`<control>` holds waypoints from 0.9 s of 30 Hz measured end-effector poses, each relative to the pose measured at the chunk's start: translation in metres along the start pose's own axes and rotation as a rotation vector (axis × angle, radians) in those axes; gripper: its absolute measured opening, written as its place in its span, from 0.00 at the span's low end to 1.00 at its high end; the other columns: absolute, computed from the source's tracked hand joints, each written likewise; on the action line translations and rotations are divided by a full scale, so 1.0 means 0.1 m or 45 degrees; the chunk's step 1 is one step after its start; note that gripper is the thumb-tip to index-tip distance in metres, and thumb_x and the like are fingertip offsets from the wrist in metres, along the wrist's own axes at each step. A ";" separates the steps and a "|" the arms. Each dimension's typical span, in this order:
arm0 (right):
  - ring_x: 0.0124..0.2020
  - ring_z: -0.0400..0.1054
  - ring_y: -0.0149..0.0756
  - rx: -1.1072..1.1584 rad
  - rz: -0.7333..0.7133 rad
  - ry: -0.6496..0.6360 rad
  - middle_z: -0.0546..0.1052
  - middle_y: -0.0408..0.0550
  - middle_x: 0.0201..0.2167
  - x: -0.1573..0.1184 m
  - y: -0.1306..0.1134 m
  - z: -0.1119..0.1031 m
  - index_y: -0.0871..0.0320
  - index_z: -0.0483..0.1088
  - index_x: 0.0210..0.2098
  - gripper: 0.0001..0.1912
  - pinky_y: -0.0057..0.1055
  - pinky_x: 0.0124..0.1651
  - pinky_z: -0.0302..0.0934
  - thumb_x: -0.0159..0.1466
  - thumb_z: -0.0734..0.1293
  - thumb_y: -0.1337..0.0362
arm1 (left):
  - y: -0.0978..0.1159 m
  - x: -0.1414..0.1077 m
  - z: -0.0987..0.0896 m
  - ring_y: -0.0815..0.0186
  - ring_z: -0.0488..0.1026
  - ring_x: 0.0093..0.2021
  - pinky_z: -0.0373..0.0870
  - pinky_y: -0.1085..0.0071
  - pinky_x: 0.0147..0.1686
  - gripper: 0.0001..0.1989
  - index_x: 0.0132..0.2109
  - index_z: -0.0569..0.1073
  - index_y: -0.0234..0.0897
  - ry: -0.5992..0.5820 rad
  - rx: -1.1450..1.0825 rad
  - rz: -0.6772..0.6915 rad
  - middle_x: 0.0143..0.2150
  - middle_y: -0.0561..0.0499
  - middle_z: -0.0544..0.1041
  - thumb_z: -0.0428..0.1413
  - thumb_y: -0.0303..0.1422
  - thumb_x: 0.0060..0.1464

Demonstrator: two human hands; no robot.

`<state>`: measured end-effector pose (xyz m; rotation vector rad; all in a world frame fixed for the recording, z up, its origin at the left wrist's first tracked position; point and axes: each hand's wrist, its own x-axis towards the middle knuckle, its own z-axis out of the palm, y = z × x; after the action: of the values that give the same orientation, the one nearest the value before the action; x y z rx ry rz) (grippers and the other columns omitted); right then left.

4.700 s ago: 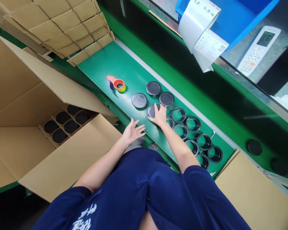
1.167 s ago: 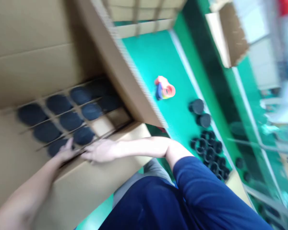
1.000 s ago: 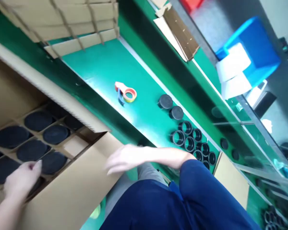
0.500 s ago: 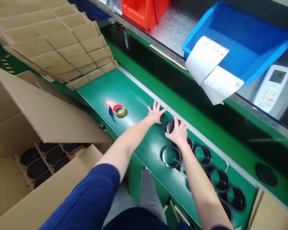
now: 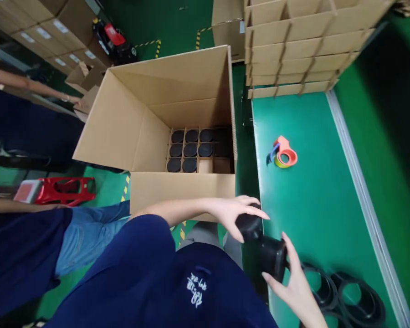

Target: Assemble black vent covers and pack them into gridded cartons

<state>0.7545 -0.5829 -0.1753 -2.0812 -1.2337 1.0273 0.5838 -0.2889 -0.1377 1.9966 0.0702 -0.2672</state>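
My left hand point(image 5: 234, 214) grips a black cylinder point(image 5: 250, 226) from above, fingers spread along its sides, at the bench's near edge. Just below it, a second black cylinder point(image 5: 271, 257) lies between the thumb and fingers of my right hand point(image 5: 295, 280). The two cylinders are close together, perhaps touching. Several open black rings point(image 5: 364, 307) stand on the green bench point(image 5: 317, 205) beyond my right hand. Left of the bench is an open carton point(image 5: 181, 184), its cardboard grid holding black round pieces point(image 5: 190, 149) in many compartments.
An orange tape dispenser point(image 5: 287, 145) lies on the bench. Stacked cardboard dividers point(image 5: 300, 48) rise at its far end. At left are a co-worker in jeans point(image 5: 85, 241), another person's arm point(image 5: 37, 86) and a red frame-like object point(image 5: 68, 191). More cartons point(image 5: 59, 34) stand behind.
My view has swung left toward the carton. Both hands have come from the bench's far side to its near edge, now with a black cylinder in each. My left hand was spread over a dark piece before.
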 end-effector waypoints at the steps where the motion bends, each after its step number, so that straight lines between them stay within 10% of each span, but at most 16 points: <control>1: 0.72 0.57 0.58 0.000 -0.100 -0.100 0.56 0.52 0.73 0.24 -0.30 0.11 0.42 0.40 0.76 0.54 0.56 0.65 0.66 0.58 0.71 0.49 | -0.15 -0.41 -0.18 0.44 0.57 0.72 0.60 0.54 0.69 0.47 0.71 0.62 0.54 0.066 -0.004 -0.107 0.74 0.44 0.56 0.68 0.50 0.46; 5: 0.74 0.49 0.59 -0.124 -0.359 -0.307 0.51 0.58 0.74 1.41 -1.57 0.61 0.50 0.38 0.76 0.57 0.56 0.69 0.59 0.57 0.73 0.53 | -1.08 -1.52 -0.85 0.42 0.52 0.74 0.56 0.48 0.70 0.48 0.74 0.56 0.53 0.495 0.167 -0.555 0.76 0.42 0.50 0.66 0.49 0.50; 10: 0.72 0.45 0.71 -0.587 -0.298 -0.157 0.43 0.68 0.74 3.29 -2.34 1.82 0.56 0.37 0.77 0.61 0.64 0.65 0.57 0.56 0.75 0.51 | -2.73 -1.75 -1.21 0.31 0.43 0.74 0.56 0.29 0.63 0.49 0.74 0.56 0.52 0.592 0.481 -0.982 0.78 0.37 0.44 0.68 0.41 0.49; 14: 0.72 0.44 0.73 -1.039 0.058 -0.464 0.44 0.67 0.74 4.46 -2.03 2.85 0.50 0.40 0.76 0.64 0.66 0.66 0.52 0.51 0.80 0.56 | -3.83 -1.56 -1.04 0.29 0.43 0.74 0.51 0.25 0.62 0.49 0.73 0.60 0.46 0.245 0.540 -0.866 0.78 0.33 0.45 0.69 0.35 0.46; 18: 0.74 0.42 0.70 -1.231 0.193 -0.701 0.41 0.66 0.76 4.92 -1.50 3.46 0.47 0.41 0.76 0.65 0.67 0.68 0.47 0.50 0.81 0.57 | -4.51 -1.47 -0.79 0.30 0.39 0.75 0.48 0.25 0.64 0.51 0.74 0.58 0.44 0.167 0.557 -0.779 0.78 0.33 0.44 0.69 0.35 0.45; 27: 0.73 0.44 0.69 -1.194 0.199 -0.642 0.42 0.68 0.75 5.07 -0.83 3.55 0.51 0.43 0.75 0.61 0.60 0.69 0.50 0.53 0.80 0.59 | -4.94 -1.36 -0.67 0.32 0.40 0.76 0.43 0.28 0.67 0.50 0.74 0.58 0.41 0.198 0.472 -0.589 0.78 0.33 0.46 0.68 0.33 0.47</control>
<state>0.5780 -0.0792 -0.4992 -2.7152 -2.1395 1.2348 0.3784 -0.0076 -0.5194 2.3506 0.6261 -0.4434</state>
